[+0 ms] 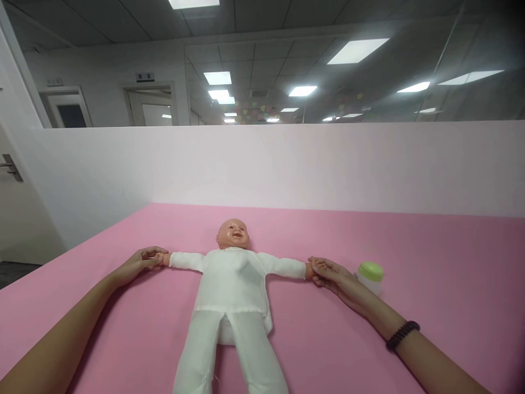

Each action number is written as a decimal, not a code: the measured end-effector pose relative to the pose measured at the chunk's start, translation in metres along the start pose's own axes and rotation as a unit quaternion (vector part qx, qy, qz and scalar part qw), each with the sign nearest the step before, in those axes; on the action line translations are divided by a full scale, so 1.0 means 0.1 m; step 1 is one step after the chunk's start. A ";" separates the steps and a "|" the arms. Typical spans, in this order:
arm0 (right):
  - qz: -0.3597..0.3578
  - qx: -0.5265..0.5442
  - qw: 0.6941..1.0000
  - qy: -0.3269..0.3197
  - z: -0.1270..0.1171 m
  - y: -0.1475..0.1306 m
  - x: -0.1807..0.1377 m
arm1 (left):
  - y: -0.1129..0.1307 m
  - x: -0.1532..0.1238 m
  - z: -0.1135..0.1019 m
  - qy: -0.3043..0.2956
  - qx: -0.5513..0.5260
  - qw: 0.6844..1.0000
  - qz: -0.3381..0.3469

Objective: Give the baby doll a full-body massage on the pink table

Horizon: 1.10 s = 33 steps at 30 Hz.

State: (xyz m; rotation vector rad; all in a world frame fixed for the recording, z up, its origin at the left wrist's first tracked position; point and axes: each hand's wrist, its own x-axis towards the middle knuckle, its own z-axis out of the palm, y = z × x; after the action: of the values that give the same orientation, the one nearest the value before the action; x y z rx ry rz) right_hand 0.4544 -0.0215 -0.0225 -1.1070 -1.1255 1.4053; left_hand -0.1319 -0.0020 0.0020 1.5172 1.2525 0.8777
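A baby doll [235, 279] with a white cloth body and a hard plastic head lies on its back, head toward the far side. Both its arms are stretched straight out sideways. On the left, my left hand [147, 259] is closed around the doll's small plastic hand. My right hand [330, 273] grips the doll's other hand, fingers pinched about it. The doll's legs run toward me, and its feet are cut off by the lower edge of the view.
A small jar [371, 276] with a green lid stands just beyond my right forearm, partly hidden by it. Pink covering lies over the table [451, 273]. Behind it rises a low white wall [287, 164] with glass above. A door with a handle [11, 167] is at the far left.
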 end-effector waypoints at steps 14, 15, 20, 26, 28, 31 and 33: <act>-0.001 -0.008 1.000 -0.001 0.01 -0.01 0.00 | -0.04 0.02 -0.03 -0.014 -0.011 1.000 0.003; -0.002 -0.010 1.000 -0.004 0.01 -0.01 0.00 | -0.04 0.01 -0.03 -0.015 -0.013 1.000 0.002; -0.002 -0.010 1.000 -0.005 0.00 0.01 0.02 | -0.04 0.01 -0.03 -0.016 -0.022 1.000 0.001; -0.002 -0.009 1.000 -0.015 0.00 -0.01 -0.01 | -0.06 0.02 -0.04 -0.015 -0.023 1.000 0.003; 0.000 -0.007 1.000 -0.010 0.01 -0.02 -0.01 | -0.07 0.03 -0.04 -0.013 -0.023 1.000 0.003; 0.004 0.002 1.000 0.002 0.03 -0.03 -0.02 | -0.07 0.03 -0.04 -0.009 -0.022 1.000 0.003; 0.006 0.007 1.000 0.006 0.03 -0.03 -0.01 | -0.08 0.03 -0.04 -0.007 -0.023 1.000 0.003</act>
State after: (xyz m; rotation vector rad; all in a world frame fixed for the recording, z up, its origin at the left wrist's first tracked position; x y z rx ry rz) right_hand 0.4523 -0.0225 -0.0194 -1.1116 -1.1004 1.4123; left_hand -0.1378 0.0022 -0.0046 1.4892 1.2102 0.8930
